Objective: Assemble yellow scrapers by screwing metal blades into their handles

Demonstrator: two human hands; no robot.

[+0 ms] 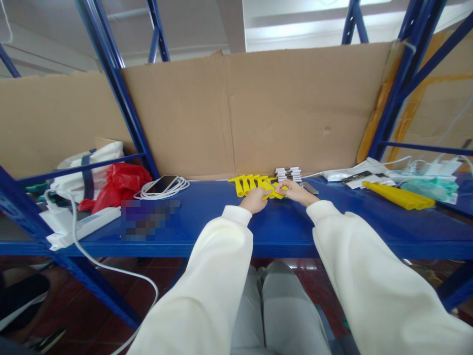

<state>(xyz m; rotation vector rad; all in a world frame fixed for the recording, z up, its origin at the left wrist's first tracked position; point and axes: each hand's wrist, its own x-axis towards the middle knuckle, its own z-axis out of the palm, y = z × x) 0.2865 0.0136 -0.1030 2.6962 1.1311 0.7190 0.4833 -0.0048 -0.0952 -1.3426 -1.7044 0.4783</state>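
Several yellow rolled pieces (247,184) lie side by side on the blue table (207,217), just beyond my hands. My left hand (254,199) has its fingers closed on a small yellow piece at the right end of that row. Beside it, my right hand (293,191) is pinched at the same yellow piece, its fingertips close to those of my left. Behind my right hand is a stack of small white and black packets (288,174). A flat grey item (309,188) rests to the right of it.
A coiled white cable (181,185) lies around a phone at left, near a red bag (127,180) and a white power strip (96,224). Yellow sheets (399,195) and a white packet (351,171) lie at right. Cardboard (295,108) stands behind; blue posts rise at both sides.
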